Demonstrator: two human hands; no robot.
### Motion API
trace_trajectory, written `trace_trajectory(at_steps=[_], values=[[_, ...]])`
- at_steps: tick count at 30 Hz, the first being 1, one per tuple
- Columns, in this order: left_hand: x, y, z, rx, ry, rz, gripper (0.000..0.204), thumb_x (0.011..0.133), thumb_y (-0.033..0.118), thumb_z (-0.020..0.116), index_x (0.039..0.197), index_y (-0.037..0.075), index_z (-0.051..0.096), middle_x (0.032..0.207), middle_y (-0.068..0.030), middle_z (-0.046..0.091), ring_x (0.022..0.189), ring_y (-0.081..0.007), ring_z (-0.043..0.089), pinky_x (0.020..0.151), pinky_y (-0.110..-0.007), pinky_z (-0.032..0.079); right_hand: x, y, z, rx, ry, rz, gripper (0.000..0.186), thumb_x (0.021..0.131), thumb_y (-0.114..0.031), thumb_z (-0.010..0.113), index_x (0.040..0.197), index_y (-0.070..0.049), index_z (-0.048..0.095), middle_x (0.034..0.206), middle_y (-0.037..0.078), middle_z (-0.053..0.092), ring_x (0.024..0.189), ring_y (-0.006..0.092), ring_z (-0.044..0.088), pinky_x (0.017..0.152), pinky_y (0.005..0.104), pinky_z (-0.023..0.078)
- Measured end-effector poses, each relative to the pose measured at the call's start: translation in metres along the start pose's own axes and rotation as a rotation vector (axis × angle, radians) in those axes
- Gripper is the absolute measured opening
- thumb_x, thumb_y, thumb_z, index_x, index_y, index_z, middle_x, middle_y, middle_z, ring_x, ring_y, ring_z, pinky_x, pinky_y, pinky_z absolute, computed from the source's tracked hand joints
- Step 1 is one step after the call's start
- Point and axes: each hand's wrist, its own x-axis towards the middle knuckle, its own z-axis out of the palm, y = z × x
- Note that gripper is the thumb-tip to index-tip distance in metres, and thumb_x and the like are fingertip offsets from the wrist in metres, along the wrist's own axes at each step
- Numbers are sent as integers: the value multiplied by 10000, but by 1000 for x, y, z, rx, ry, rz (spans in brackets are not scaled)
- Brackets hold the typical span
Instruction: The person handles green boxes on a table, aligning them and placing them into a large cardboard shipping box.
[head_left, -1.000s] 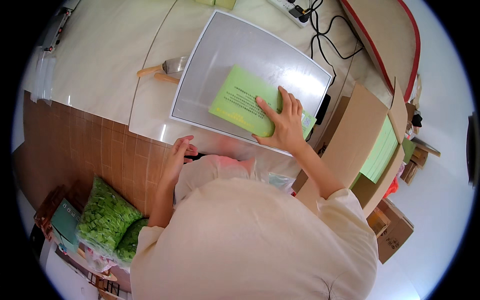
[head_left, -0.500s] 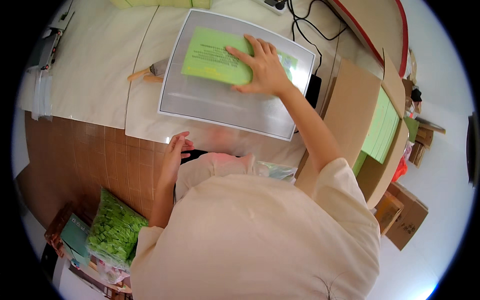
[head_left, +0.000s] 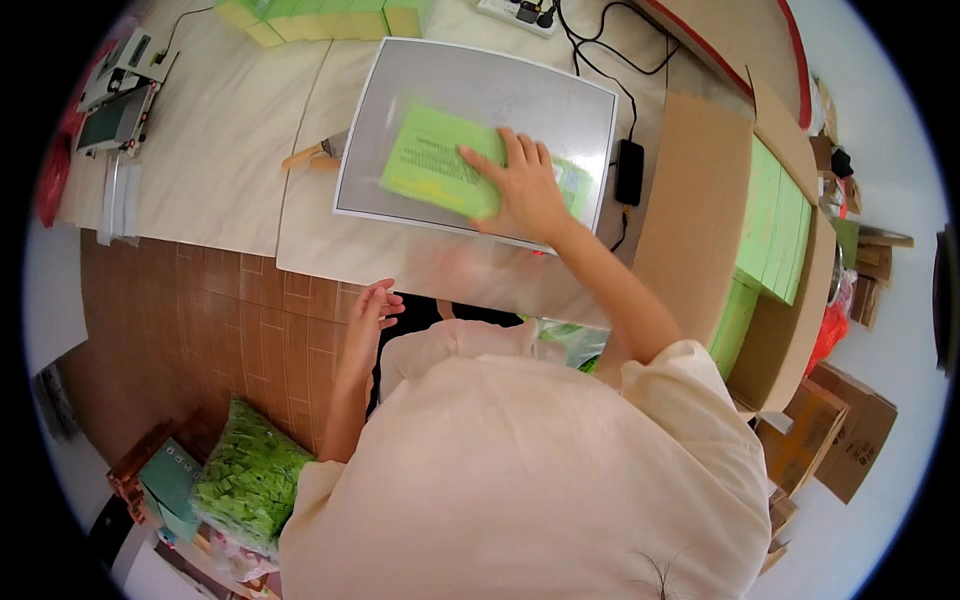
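Note:
My right hand (head_left: 530, 188) reaches over a flat light-green box (head_left: 435, 165) with printing on its face, fingers spread across it and thumb at its near edge. The box is slightly blurred and lies over a grey rectangular panel (head_left: 480, 85) with a thin white rim; whether it touches the panel I cannot tell. Part of the box's right end shows beyond my hand. My left hand (head_left: 375, 308) hangs just off the table's front edge, fingers loosely bent and apart, with nothing in it.
Two wooden-handled tools (head_left: 315, 155) lie left of the panel. Green boxes (head_left: 330, 18) stand in a row behind it. Cables and a black adapter (head_left: 628, 172) lie at right, beside an open carton (head_left: 690, 200) of green boxes. A bag of green pieces (head_left: 248, 480) sits lower left.
The green box and my right hand have come nearer to me across the panel. My left hand stays low at the table edge. The whole view has shifted a little.

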Motion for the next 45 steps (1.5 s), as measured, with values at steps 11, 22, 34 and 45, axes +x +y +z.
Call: trace_trajectory(at_steps=[11,22,34,45], values=[[19,54,12,-47,-98,220,406,971,351,467,1271,77,471,1071,-52,583,1010,-146,561,855,-286,443,-96,-39,-67,1250,-218,733,862,653,-424,743,1396,-140,410,1341,157,409,1195,288,432,999,419,362],[3,121,137,8,-842,134,848,876,417,620,1432,17,121,1431,-139,292,1345,-236,280,1075,-362,287,-129,-51,-72,1906,549,956,568,931,-526,422,1263,-77,526,1144,100,608,985,210,596,837,347,503],[-27,116,237,20,-942,139,826,887,349,617,1447,62,82,1397,-117,307,1256,-217,369,1006,-353,364,-217,-81,-173,1338,657,1307,581,918,-476,507,1297,-36,498,1214,108,570,1026,173,576,892,283,451],[-38,91,289,455,-1467,263,449,989,311,408,1336,26,415,1229,-111,518,1104,-192,546,947,-332,417,-353,-50,-301,529,765,1365,683,802,-441,678,1341,-69,483,1225,128,570,1048,194,566,896,314,443]])
